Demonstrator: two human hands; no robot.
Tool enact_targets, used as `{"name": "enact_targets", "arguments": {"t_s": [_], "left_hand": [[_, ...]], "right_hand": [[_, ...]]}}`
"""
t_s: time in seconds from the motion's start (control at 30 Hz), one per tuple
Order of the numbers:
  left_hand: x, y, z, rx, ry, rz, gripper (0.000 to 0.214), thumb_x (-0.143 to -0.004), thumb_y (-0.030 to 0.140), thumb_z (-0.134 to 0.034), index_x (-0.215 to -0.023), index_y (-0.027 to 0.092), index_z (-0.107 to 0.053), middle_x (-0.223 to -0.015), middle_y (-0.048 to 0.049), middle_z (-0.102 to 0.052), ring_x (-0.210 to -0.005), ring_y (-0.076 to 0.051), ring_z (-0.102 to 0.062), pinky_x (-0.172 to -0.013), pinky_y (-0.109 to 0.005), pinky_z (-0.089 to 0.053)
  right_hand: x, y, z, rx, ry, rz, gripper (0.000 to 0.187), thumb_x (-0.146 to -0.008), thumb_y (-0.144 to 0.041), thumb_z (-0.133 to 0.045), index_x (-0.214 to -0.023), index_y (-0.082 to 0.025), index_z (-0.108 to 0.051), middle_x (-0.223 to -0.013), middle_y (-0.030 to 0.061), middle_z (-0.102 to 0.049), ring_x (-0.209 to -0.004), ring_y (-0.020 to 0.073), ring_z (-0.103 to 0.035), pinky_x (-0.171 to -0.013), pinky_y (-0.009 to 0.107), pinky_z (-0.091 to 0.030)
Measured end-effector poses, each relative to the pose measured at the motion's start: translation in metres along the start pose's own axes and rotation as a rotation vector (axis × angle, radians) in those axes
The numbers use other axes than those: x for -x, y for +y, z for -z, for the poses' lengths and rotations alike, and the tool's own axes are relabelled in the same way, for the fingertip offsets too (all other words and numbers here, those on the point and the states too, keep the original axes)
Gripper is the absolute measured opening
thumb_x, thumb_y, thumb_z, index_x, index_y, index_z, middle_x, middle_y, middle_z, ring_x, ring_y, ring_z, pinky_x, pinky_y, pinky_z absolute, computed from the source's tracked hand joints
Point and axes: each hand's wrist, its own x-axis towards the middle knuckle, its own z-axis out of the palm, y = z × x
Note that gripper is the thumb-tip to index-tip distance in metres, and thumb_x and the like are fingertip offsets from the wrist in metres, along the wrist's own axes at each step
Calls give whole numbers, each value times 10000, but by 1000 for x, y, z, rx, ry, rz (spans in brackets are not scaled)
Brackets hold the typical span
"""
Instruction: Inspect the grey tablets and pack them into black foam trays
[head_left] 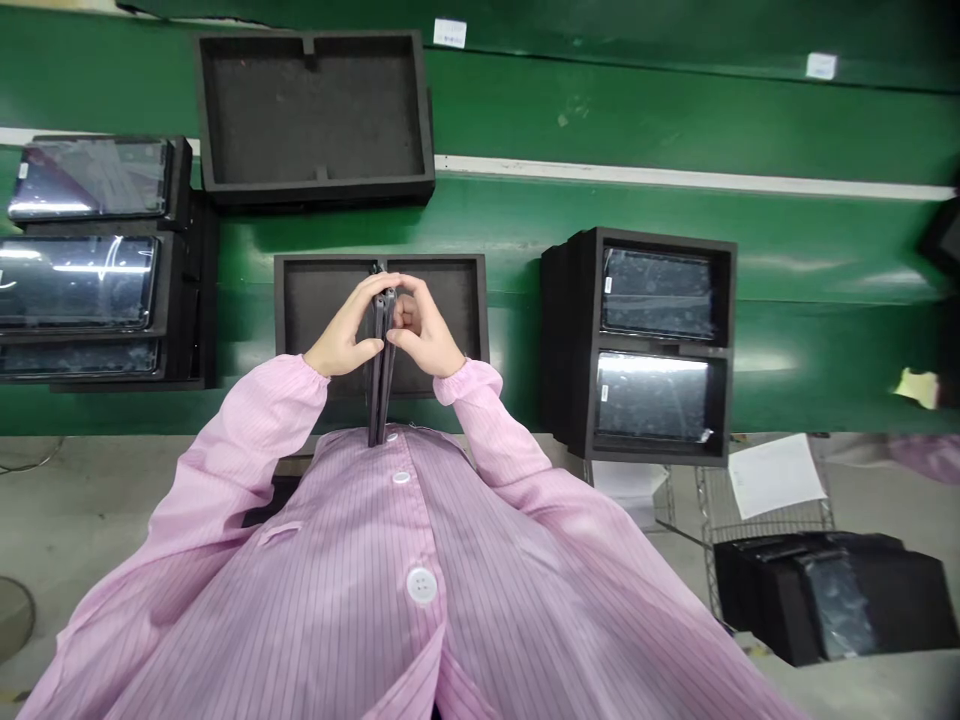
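Two thin black tablets are held upright side by side, so only their narrow edges face me. My left hand grips them from the left, fingers over the top edge and thumb on the near side. From the right, my right hand closes on the same pair, some of its fingers curled. Beneath my hands lies a black foam tray with two compartments, partly covered by the hands and tablets. The tablets' screens are turned sideways and cannot be made out.
Right of me, stacked foam trays hold two film-covered tablets on top. More tablets lie on trays at the left. Another foam tray sits farther back on the green bench. Below right, a wire rack stands beside black trays.
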Motion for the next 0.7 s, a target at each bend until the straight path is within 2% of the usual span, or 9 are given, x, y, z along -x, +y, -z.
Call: {"name": "enact_targets", "arguments": {"t_s": [0.1,0.23,0.37,0.43,0.53,0.6,0.7], "left_hand": [[0,2,-3,22,36,18,687,-883,633,-513,-1417,204,-458,-1434,-163,-515,-1393,-306,-437,-1182,-476,-335],[0,4,-5,34,81,59,580,-917,572,-501,-1376,218,-516,-1408,-139,-553,-1377,-293,-462,-1170,-465,-355],[3,1,-5,61,105,62,560,-908,543,-538,-1366,221,-532,-1397,-131,-567,-1373,-287,-469,-1166,-457,-361],[5,-1,-3,71,133,81,577,-893,564,-549,-1353,216,-545,-1383,-132,-577,-1364,-291,-476,-1163,-460,-363],[8,-2,-1,91,184,123,578,-868,586,-573,-1313,217,-581,-1348,-125,-607,-1349,-304,-491,-1157,-472,-367],[10,-1,-1,125,200,129,553,-856,566,-602,-1296,233,-602,-1339,-108,-622,-1353,-304,-492,-1162,-468,-363],[21,0,-5,179,242,156,580,-845,562,-619,-1345,271,-577,-1421,-81,-576,-1418,-294,-428,-1206,-443,-306]], "right_hand": [[-2,0,-2,-57,45,18,527,-825,-386,-650,-1254,-245,-378,-718,-69,-390,-632,123,-434,-605,266,-399],[-5,-3,-5,-67,96,40,488,-832,-435,-664,-1207,-247,-415,-711,-67,-393,-627,124,-425,-595,265,-389],[-1,4,-6,-115,85,4,619,-785,-551,-705,-1263,-255,-446,-750,-51,-452,-659,132,-478,-631,277,-452],[5,20,-8,-223,93,-70,689,-799,-645,-630,-1344,-273,-431,-856,-19,-537,-718,142,-542,-680,293,-502],[18,59,-15,-307,262,-277,701,-812,-691,-545,-1381,-298,-430,-1099,28,-608,-893,156,-613,-791,305,-537],[22,85,-22,-258,333,-401,681,-762,-671,-612,-1298,-261,-525,-1158,49,-637,-998,174,-623,-877,320,-527],[17,109,-29,-222,258,-438,560,-699,-645,-683,-1036,-197,-677,-1051,66,-713,-1006,204,-647,-949,351,-505]]}}
